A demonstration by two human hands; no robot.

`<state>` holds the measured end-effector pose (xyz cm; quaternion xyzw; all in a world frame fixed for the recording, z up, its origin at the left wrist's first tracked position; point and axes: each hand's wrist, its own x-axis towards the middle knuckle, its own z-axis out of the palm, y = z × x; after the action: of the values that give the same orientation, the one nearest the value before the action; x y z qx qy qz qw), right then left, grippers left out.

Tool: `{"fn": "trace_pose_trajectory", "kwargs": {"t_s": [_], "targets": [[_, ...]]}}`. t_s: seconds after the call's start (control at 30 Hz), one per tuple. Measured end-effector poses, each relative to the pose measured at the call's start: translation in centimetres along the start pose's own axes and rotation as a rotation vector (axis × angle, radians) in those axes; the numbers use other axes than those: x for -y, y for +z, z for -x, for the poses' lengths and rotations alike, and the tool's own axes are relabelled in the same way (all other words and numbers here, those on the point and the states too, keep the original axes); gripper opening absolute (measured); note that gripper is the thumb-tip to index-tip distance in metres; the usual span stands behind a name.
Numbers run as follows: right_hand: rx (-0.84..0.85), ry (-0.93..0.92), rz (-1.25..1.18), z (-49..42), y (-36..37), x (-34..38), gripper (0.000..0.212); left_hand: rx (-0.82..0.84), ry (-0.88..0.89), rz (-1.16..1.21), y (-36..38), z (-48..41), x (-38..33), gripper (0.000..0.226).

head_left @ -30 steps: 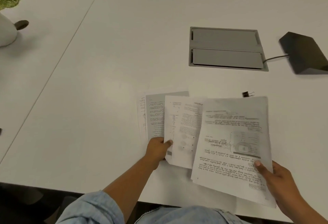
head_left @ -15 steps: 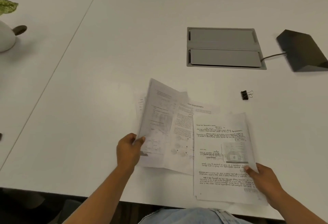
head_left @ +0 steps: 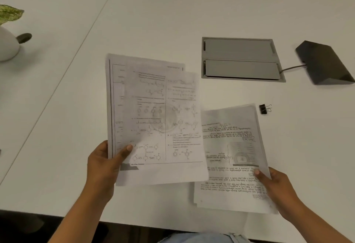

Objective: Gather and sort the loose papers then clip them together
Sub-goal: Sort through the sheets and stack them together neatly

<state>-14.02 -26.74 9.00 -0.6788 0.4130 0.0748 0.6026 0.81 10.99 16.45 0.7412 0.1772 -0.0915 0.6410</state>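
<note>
My left hand [head_left: 104, 163] grips the lower left corner of a few printed sheets [head_left: 153, 119] with chemistry diagrams, lifted off the table and tilted toward me. A second set of sheets [head_left: 230, 158], with upside-down text and a figure, is pinched at its lower right edge by my right hand [head_left: 272, 183]; the lifted sheets overlap its left edge. A black binder clip [head_left: 264, 109] lies on the white table just beyond the right sheets' far corner, touching nothing.
A grey cable hatch [head_left: 240, 59] is set into the table [head_left: 153, 21] behind the papers. A black wedge-shaped box [head_left: 324, 63] with a cable sits at the far right. A white plant pot [head_left: 7, 45] stands at the far left. The table's front edge is near my body.
My left hand has raised its sheets off the table and turned them up to face me. The right hand's sheets have shifted slightly toward the front edge.
</note>
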Motion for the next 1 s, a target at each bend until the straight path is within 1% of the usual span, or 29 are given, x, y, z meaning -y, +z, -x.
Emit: {"fn": "trace_pose_trajectory", "kwargs": {"t_s": [0.17,0.37,0.5,0.63,0.7,0.77,0.87,0.9,1.0], "targets": [[0.076,-0.037,-0.060,1.0,1.7,2.4,0.018,0.156,-0.036,-0.023,2.1,2.2,-0.7,0.016],[0.137,-0.124,-0.097,2.0,3.2,4.6,0.018,0.294,-0.073,-0.058,5.9,3.8,-0.8,0.014],[0.168,-0.112,-0.198,2.4,3.4,5.4,0.019,0.279,-0.091,-0.074,7.4,4.1,-0.3,0.018],[0.176,-0.094,-0.296,2.6,3.2,5.8,0.022,0.184,-0.069,-0.070,7.9,4.1,-0.4,0.006],[0.186,-0.104,-0.304,2.8,3.0,5.9,0.023,0.142,-0.065,-0.065,8.0,3.7,-0.9,0.012],[0.201,-0.109,-0.308,2.9,2.7,6.1,0.022,0.212,-0.127,-0.024,8.1,3.0,-1.5,0.022],[0.227,-0.125,-0.298,3.1,2.6,6.5,0.024,0.439,-0.343,0.096,8.5,2.0,-2.1,0.030],[0.229,-0.127,-0.282,3.0,2.5,6.5,0.026,0.489,-0.361,0.112,8.9,1.8,-2.1,0.033],[0.243,-0.117,-0.229,2.8,2.5,7.0,0.038,0.541,-0.281,0.109,10.2,1.6,-1.9,0.038]]}}
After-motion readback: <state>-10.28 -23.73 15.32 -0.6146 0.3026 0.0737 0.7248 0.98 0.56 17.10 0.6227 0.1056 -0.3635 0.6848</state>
